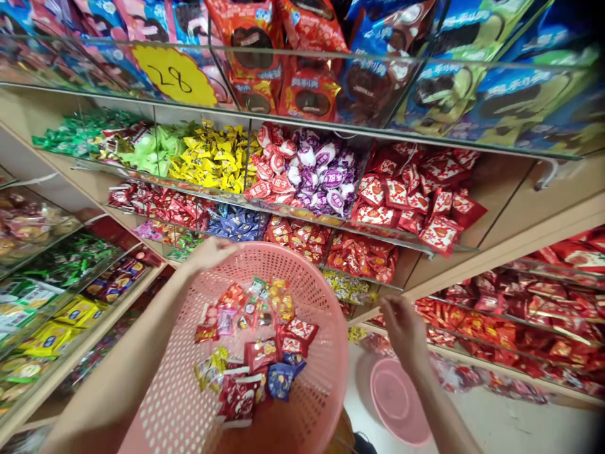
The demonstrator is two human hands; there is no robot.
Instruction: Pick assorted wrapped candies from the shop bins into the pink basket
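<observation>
My left hand (212, 253) is closed over the far rim of a round pink plastic basket (326, 315), which tilts toward me. Inside it lie several small wrapped candies: dark red packets (239, 394), blue packets (280, 380), yellow ones (215, 366) and a few orange and clear ones. To the right of the basket, my right hand (401, 321) hangs in front of the lower shelves, near yellow wrapped candies (347, 287). Its fingers are curled together, and whatever they may hold is hidden.
Shelves of sorted candies rise ahead, including yellow (217, 154), purple-and-white (326, 167) and red packets (411, 189). Above hangs a yellow price tag (174, 75) on a clear shelf edge. A second pink basket (399, 397) stands on the floor. More candy shelves flank both sides.
</observation>
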